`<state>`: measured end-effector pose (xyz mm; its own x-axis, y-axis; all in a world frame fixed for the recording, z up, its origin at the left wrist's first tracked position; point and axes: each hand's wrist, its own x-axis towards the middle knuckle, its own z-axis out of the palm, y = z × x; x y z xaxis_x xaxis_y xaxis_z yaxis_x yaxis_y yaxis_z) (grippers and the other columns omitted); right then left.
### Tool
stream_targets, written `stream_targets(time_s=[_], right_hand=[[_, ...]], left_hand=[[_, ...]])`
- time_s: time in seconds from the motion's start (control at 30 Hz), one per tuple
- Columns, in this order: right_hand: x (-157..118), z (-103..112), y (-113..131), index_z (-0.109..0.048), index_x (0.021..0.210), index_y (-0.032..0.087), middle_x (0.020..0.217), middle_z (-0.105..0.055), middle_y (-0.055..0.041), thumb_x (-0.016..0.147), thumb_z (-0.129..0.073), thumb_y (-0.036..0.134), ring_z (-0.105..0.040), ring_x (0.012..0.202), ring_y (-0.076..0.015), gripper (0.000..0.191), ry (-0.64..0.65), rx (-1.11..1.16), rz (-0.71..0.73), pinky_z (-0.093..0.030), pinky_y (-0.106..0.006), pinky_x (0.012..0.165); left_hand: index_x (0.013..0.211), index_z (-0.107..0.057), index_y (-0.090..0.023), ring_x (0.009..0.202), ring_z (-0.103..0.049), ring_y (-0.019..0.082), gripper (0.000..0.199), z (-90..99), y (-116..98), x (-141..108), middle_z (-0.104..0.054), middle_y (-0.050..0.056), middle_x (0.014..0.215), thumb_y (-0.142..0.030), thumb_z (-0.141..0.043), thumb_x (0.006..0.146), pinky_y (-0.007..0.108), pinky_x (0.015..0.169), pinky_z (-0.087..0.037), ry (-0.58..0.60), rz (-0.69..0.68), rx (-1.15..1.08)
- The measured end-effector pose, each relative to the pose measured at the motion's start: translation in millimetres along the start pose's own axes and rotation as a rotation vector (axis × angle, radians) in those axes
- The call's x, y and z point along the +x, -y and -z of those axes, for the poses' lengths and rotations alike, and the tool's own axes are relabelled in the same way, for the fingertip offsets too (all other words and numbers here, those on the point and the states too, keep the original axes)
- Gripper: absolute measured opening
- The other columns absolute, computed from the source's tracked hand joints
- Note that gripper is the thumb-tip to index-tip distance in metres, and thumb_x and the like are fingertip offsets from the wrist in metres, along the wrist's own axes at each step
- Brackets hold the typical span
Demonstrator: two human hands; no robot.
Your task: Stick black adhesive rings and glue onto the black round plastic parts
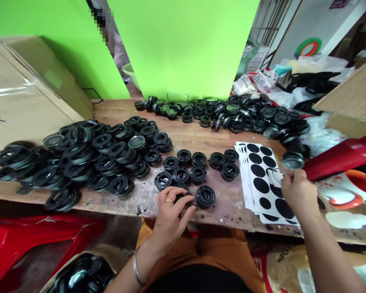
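My left hand (173, 213), with a ring and a bracelet, is over a round black plastic part (182, 190) at the table's front. Its fingers are curved and apart, lying on or just above the part, and the thumb is free. Just right of it lies another round black part (205, 197). Several similar parts (181, 174) stand in loose rows behind. My right hand (299, 192) is at the right edge of a stack of white sheets with black round stickers (261, 185). Its fingertips are pinched together; a thin object shows near them, too unclear to name.
Heaps of black ring-shaped parts (103, 152) cover the left, and more parts (240, 114) line the back. Cardboard boxes stand at both sides. At right lie a red object (343, 156) and an orange-and-white mug (347, 189). Green panels (186, 49) rise behind; a red stool (33, 244) is below left.
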<state>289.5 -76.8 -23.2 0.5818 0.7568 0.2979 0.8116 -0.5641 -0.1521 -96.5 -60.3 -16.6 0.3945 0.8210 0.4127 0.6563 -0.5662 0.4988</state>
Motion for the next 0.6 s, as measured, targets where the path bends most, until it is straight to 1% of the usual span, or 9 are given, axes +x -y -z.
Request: stream_targets(time_s=[0.1, 0.13, 0.17, 0.2, 0.27, 0.33, 0.47, 0.53, 0.6], right_hand=[[-5.2, 12.9, 10.1, -0.058, 0.096, 0.016, 0.077, -0.065, -0.0113, 0.088, -0.049, 0.03, -0.061, 0.064, -0.0252, 0.019, -0.209, 0.206, -0.027, -0.04, -0.033, 0.061], [-10.0, 18.7, 17.3, -0.059, 0.094, 0.016, 0.079, -0.066, -0.0108, 0.087, -0.051, 0.031, -0.062, 0.066, -0.0245, 0.018, -0.238, 0.319, -0.024, -0.043, -0.032, 0.062], [-16.4, 24.4, 26.7, -0.06, 0.093, 0.017, 0.078, -0.066, -0.0096, 0.086, -0.054, 0.034, -0.063, 0.066, -0.0236, 0.019, -0.206, 0.449, -0.019, -0.045, -0.031, 0.063], [-24.4, 29.4, 38.3, -0.061, 0.091, 0.018, 0.076, -0.066, -0.0076, 0.084, -0.057, 0.036, -0.064, 0.065, -0.0222, 0.02, -0.111, 0.596, -0.007, -0.046, -0.029, 0.062], [-43.3, 35.9, 65.9, -0.063, 0.09, 0.019, 0.068, -0.065, -0.0036, 0.083, -0.061, 0.042, -0.063, 0.059, -0.02, 0.024, 0.221, 0.851, 0.02, -0.047, -0.028, 0.058], [-62.6, 37.2, 95.4, -0.064, 0.088, 0.019, 0.07, -0.064, -0.0023, 0.081, -0.063, 0.045, -0.06, 0.055, -0.0174, 0.027, 0.467, 1.024, 0.074, -0.047, -0.027, 0.055], [-86.7, 29.9, 140.1, -0.063, 0.085, 0.02, 0.072, -0.063, -0.0013, 0.082, -0.064, 0.047, -0.055, 0.057, -0.0156, 0.028, 0.656, 1.151, 0.09, -0.044, -0.025, 0.05], [-90.3, 25.5, 150.9, -0.062, 0.085, 0.02, 0.069, -0.061, -0.0001, 0.083, -0.063, 0.046, -0.054, 0.056, -0.0154, 0.026, 0.716, 1.181, 0.08, -0.043, -0.025, 0.05], [-90.8, 22.1, 155.5, -0.06, 0.084, 0.02, 0.067, -0.06, 0.0002, 0.084, -0.062, 0.044, -0.053, 0.057, -0.0156, 0.023, 0.707, 1.151, 0.098, -0.043, -0.026, 0.052]], left_hand=[[0.105, -0.067, -0.026, 0.112, -0.045, 0.027, 0.019, 0.3, 1.0, -1.1, -0.058, 0.007, 0.113, -0.024, -0.061, 0.087, 0.047, 0.097, -0.034, -0.008, 0.005, -0.005], [0.105, -0.068, -0.026, 0.112, -0.045, 0.027, 0.019, 0.0, 1.0, -1.5, -0.059, 0.007, 0.113, -0.024, -0.061, 0.087, 0.047, 0.097, -0.034, -0.008, 0.005, -0.004], [0.105, -0.068, -0.026, 0.111, -0.045, 0.027, 0.019, -0.4, 0.9, -1.8, -0.059, 0.007, 0.112, -0.025, -0.061, 0.087, 0.047, 0.096, -0.034, -0.006, 0.005, -0.003], [0.105, -0.067, -0.026, 0.111, -0.045, 0.027, 0.019, -1.0, 0.6, -2.1, -0.059, 0.007, 0.112, -0.025, -0.061, 0.087, 0.046, 0.096, -0.035, -0.003, 0.008, -0.001], [0.106, -0.067, -0.026, 0.112, -0.044, 0.027, 0.02, -2.3, -0.2, -2.4, -0.059, 0.008, 0.113, -0.026, -0.062, 0.087, 0.046, 0.095, -0.035, 0.007, 0.02, -0.004], [0.11, -0.066, -0.026, 0.113, -0.043, 0.027, 0.023, -3.1, -1.2, -2.6, -0.058, 0.008, 0.114, -0.026, -0.061, 0.087, 0.045, 0.097, -0.035, 0.015, 0.034, -0.011], [0.12, -0.061, -0.025, 0.114, -0.042, 0.027, 0.032, -2.4, -2.0, -3.3, -0.056, 0.009, 0.118, -0.028, -0.061, 0.087, 0.045, 0.099, -0.034, 0.034, 0.035, 0.001], [0.123, -0.06, -0.026, 0.114, -0.042, 0.027, 0.036, -1.6, -1.5, -4.0, -0.056, 0.009, 0.119, -0.029, -0.061, 0.088, 0.046, 0.099, -0.033, 0.048, 0.028, 0.01], [0.125, -0.059, -0.027, 0.114, -0.041, 0.028, 0.037, -1.2, -0.7, -4.8, -0.055, 0.01, 0.119, -0.029, -0.061, 0.088, 0.046, 0.098, -0.033, 0.06, 0.019, 0.019]])
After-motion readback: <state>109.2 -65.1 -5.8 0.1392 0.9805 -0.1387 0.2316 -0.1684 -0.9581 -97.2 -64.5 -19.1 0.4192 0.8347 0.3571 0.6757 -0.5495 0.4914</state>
